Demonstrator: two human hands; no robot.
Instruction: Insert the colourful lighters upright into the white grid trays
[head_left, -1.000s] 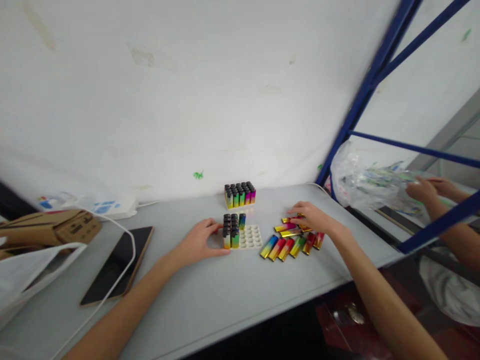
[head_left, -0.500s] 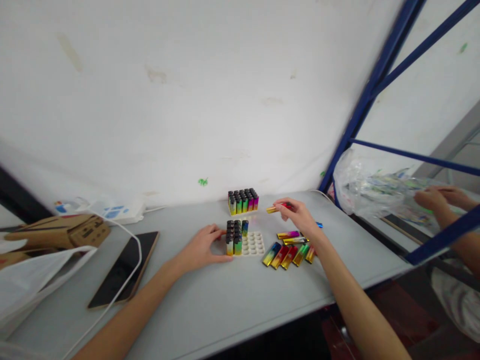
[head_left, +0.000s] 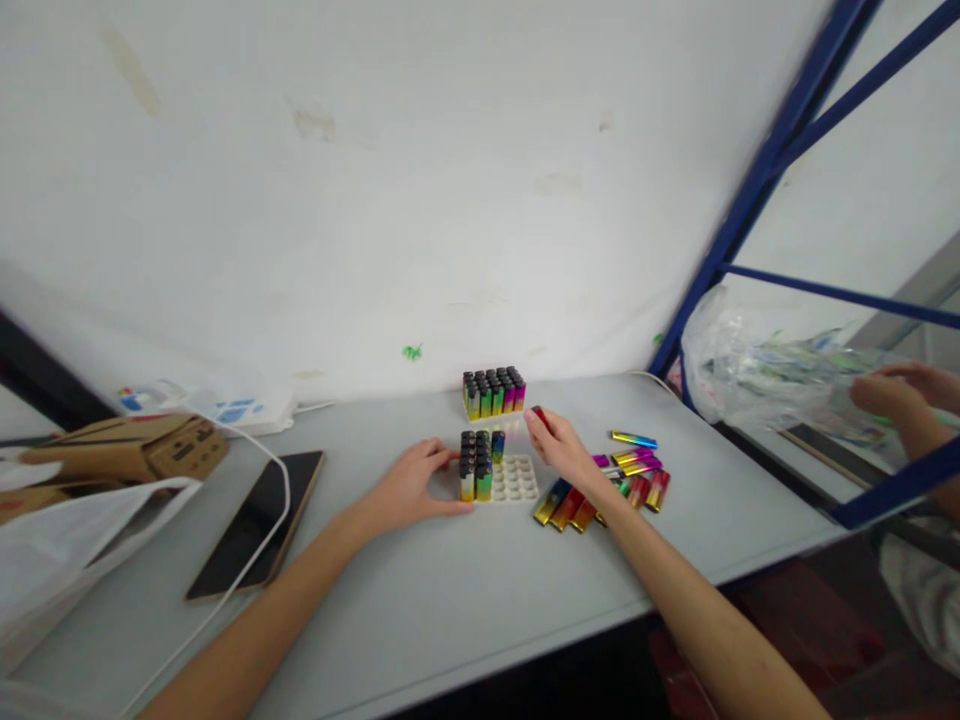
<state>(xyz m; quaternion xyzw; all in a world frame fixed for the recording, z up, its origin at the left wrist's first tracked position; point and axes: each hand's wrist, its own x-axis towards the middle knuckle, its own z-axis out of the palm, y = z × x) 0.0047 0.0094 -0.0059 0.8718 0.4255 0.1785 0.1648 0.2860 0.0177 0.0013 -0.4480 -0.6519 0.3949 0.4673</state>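
Observation:
A white tray [head_left: 516,479] with round holes stands on the table, its left part filled with upright lighters [head_left: 475,468] with black tops. Thumb and fingers of my left hand [head_left: 414,485] grip the tray's left end, the thumb along the front corner. A red lighter [head_left: 537,411] is pinched in my right hand [head_left: 559,447], above and just beyond the tray's back right corner; most of its body is hidden by the fingers. Loose shiny lighters [head_left: 564,508] lie in a pile right of the tray, partly covered by my right forearm.
Against the wall stands a second, full tray of lighters [head_left: 494,393]. A lone blue-yellow lighter [head_left: 634,439] lies at the right. On the left are a dark tablet [head_left: 259,525], a white cable, a cardboard box [head_left: 142,447] and a power strip [head_left: 251,412]. Blue rack bars [head_left: 750,195] rise at right; another person's hand [head_left: 892,397] shows beyond.
My right hand has moved left towards the tray and turned the lighter from lying level to nearly upright. My left hand stays at the tray. The view has shifted slightly.

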